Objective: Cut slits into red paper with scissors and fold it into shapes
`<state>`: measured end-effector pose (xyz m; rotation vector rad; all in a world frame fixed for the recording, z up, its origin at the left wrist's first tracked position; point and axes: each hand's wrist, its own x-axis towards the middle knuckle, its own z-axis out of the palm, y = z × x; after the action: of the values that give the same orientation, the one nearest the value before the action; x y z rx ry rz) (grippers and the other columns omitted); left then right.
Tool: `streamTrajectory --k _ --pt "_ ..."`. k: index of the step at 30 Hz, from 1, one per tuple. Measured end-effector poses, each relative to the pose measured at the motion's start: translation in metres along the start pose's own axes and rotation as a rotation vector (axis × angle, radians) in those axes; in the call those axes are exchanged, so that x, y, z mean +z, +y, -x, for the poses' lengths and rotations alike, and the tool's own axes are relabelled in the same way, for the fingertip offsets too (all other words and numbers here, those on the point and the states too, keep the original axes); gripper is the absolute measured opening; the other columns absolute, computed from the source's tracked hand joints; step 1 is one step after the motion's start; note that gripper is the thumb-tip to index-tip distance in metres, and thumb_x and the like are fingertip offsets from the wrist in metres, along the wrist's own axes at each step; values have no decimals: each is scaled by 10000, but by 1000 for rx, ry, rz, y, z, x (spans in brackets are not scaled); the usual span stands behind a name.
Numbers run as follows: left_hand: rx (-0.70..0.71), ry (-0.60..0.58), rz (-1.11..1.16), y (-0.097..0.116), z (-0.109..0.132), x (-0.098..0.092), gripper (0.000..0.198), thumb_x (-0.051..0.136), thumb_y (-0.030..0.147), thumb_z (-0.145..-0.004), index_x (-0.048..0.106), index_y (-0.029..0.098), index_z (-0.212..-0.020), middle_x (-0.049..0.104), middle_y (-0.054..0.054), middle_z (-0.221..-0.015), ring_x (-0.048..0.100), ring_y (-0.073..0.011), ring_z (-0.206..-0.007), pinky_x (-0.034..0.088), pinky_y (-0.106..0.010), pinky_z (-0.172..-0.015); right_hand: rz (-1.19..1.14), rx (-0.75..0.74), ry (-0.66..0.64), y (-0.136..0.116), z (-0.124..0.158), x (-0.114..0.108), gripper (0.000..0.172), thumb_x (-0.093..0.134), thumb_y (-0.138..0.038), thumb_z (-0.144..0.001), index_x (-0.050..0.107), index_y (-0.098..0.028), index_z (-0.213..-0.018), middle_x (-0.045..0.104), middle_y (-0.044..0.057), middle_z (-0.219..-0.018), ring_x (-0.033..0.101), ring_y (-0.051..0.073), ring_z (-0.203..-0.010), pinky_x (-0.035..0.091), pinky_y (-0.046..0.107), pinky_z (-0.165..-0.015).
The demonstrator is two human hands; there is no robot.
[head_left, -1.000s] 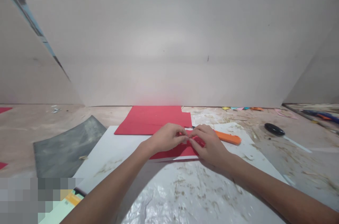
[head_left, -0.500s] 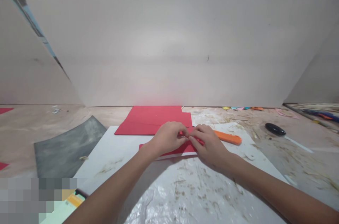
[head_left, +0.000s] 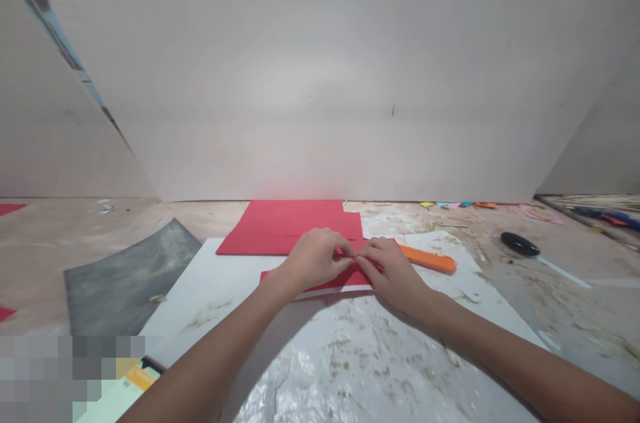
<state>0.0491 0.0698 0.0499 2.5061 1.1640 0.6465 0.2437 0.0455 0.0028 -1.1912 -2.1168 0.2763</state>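
My left hand (head_left: 320, 258) and my right hand (head_left: 393, 266) meet at their fingertips above a red sheet of paper or card (head_left: 345, 280) with a white strip along its near edge. Both hands are closed in a pinch. What sits between the fingertips is too small to make out. Behind my right hand lies an orange-handled cutter (head_left: 431, 259), its front end hidden. Larger red sheets (head_left: 280, 226) lie flat just beyond my left hand. Beneath everything is a white board (head_left: 235, 283), stained with straw bits.
A dark grey sheet (head_left: 130, 283) lies on the left. To the right, a black oval object (head_left: 520, 244) rests near a pale strip (head_left: 565, 272). Small coloured paper scraps (head_left: 453, 204) line the base of a tall white panel (head_left: 325, 90). Pens and sticks (head_left: 607, 216) lie far right.
The red sheet under my hands has shifted very slightly left, and its far right corner now shows beside the cutter. Both hands keep their pinch, barely moved.
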Motion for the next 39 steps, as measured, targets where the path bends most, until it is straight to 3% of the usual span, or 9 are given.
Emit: streamTrajectory --k 11,16,21,29,39 --pt "-1 13 -34 -2 1 -1 173 601 302 -861 758 236 -831 746 -2 -808 622 -181 -765 422 -276 -657 -72 51 -20 -5 2 1 240 478 -197 -949 711 -253 -951 659 42 -917 586 220 -893 463 366 -772" --pt "17 5 -34 -1 2 -2 183 585 308 -867 753 239 -845 742 -4 -825 627 -179 -775 431 -280 -678 -68 94 15 -10 2 2 184 518 -239 -937 695 -253 -889 644 36 -904 576 229 -897 461 376 -768" --pt "17 -44 -8 -1 4 -6 190 566 309 -868 735 226 -847 732 -13 -840 624 -180 -771 420 -274 -653 -53 59 81 -7 1 4 98 585 -277 -918 672 -247 -884 621 36 -912 557 227 -901 461 386 -802" --pt "27 -110 -29 -3 4 -8 232 547 326 -866 711 213 -746 708 -15 -745 603 -172 -696 374 -266 -596 -11 0 21 -4 0 5 166 558 -265 -938 682 -248 -828 609 35 -886 542 213 -876 451 380 -796" --pt "20 -137 -5 -8 3 -3 147 597 309 -831 717 226 -808 720 -5 -806 622 -182 -762 394 -258 -612 14 -61 -2 -3 -3 -1 125 548 -199 -894 653 -229 -832 593 37 -869 541 194 -814 450 364 -764"
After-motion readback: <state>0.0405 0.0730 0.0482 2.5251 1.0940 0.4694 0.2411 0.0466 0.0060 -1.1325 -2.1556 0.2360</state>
